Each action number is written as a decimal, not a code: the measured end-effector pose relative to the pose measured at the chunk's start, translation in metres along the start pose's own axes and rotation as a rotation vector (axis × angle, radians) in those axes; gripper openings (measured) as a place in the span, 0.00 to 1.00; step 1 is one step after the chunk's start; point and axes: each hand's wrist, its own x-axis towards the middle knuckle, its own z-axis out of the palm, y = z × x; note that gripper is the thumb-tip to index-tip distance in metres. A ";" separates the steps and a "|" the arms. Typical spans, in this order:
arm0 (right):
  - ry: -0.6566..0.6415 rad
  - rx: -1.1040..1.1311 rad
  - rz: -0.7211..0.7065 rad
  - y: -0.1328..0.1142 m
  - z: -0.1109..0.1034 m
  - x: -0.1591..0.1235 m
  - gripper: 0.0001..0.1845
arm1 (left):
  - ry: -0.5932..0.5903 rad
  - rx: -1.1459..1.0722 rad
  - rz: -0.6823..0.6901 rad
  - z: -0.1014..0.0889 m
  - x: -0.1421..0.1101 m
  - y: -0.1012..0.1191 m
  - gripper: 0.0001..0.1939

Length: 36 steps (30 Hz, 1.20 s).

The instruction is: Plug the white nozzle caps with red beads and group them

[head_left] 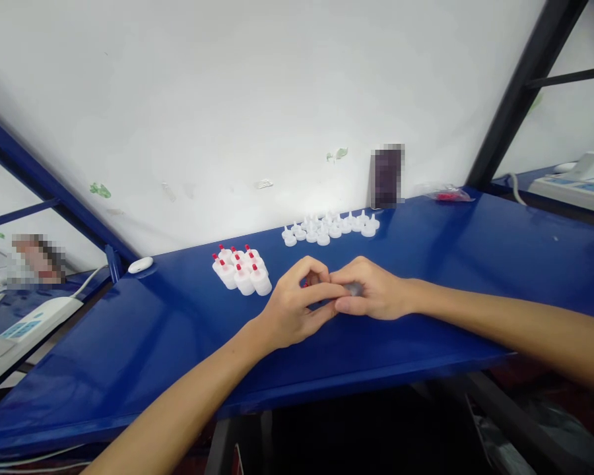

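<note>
My left hand (297, 305) and my right hand (376, 289) meet above the front middle of the blue table. Both are closed, their fingertips touching around a small object. A grey, rounded part (355, 288) of it shows at my right fingers; the rest is hidden. Inside the curl of my left fingers a speck of red (305, 285) is visible, its source covered. Left of my left hand stands a tight group of several white bottles with red tips (245, 277). Beyond my hands lie several white pointed nozzle caps (321, 227), tips upward.
The blue table (138, 349) reaches back to a white wall. A white oval case (140, 264) lies at the left rear. A dark phone-like slab (387, 177) leans on the wall, and a clear bag with red pieces (448, 194) lies rear right. Metal posts stand at both sides.
</note>
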 end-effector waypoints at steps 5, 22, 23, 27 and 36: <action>0.020 0.183 0.101 -0.010 -0.002 0.005 0.17 | 0.031 -0.015 -0.041 -0.003 -0.001 -0.002 0.06; -0.091 0.066 0.062 -0.001 -0.001 0.002 0.31 | 0.025 0.025 -0.010 -0.001 -0.001 -0.003 0.09; -0.082 0.053 0.050 -0.003 -0.001 0.003 0.30 | 0.035 0.019 -0.022 0.000 -0.001 -0.003 0.09; -0.034 -0.013 0.036 -0.007 0.000 0.003 0.29 | 0.050 -0.005 -0.084 0.001 -0.001 -0.003 0.16; 0.123 0.004 0.122 -0.010 -0.006 0.001 0.30 | 0.003 0.016 -0.080 -0.004 -0.001 0.000 0.16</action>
